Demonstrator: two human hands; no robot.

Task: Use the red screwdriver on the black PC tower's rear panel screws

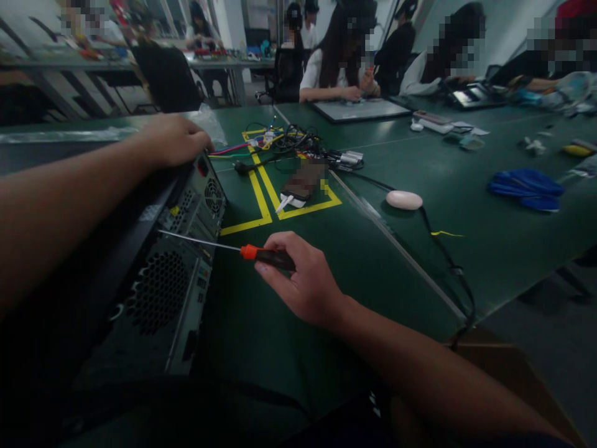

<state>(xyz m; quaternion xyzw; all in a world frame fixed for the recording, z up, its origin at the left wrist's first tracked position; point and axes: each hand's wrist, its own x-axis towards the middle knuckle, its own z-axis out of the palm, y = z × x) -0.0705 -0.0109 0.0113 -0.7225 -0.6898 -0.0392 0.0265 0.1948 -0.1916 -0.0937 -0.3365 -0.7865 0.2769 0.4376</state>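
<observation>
A dark desktop computer case (191, 214) lies on the left of the table, its vented back panel facing right. My left hand (175, 140) reaches across it and grips the far top edge, with the fingers bent over the corner and partly hidden. My right hand (305, 277) is closed around the black and orange handle of a screwdriver (252, 252). The long thin shaft runs left, and its tip meets the back panel near the upper edge of the case. Whether the tip sits in a screw is too small to tell.
Beyond the case lie tangled cables (298, 140) and a phone (303, 180) inside yellow tape marks on the green table (373, 267). To the right are a pale oval object (403, 200) on a black cord and a blue bundle (527, 186). Other people sit across the table.
</observation>
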